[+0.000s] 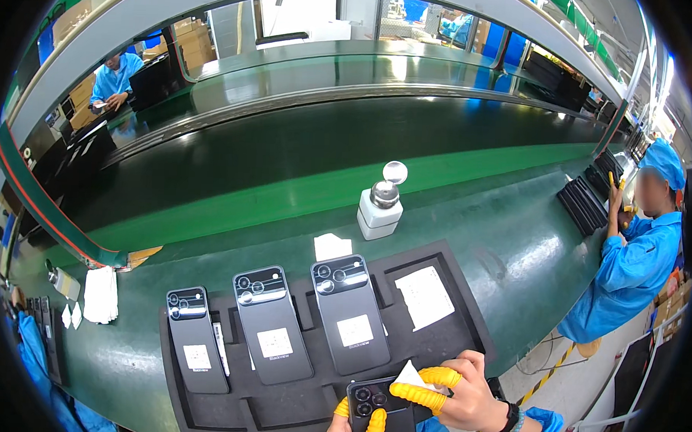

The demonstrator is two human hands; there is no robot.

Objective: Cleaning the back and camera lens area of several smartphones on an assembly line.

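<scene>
At the tray's near edge my left hand [356, 428], in yellow finger cots, grips a dark smartphone [372, 400] with its camera side up. My right hand [450, 395], also in yellow finger cots, pinches a folded white wipe [412, 377] against the phone's upper corner. Three more dark phones lie camera side up in the black tray [464, 315]: a left one [197, 336], a middle one [272, 328] and a right one [349, 311]. Each bears a white label. A white printed sheet [425, 296] lies in the tray's right slot.
Behind the tray stands a white pump bottle [380, 209] with a metal top. White wipes [102, 295] are stacked at the left, near another bottle [63, 282]. A dark conveyor belt [326, 139] runs beyond the bench. At right, a co-worker [627, 249] in blue handles black trays [583, 205].
</scene>
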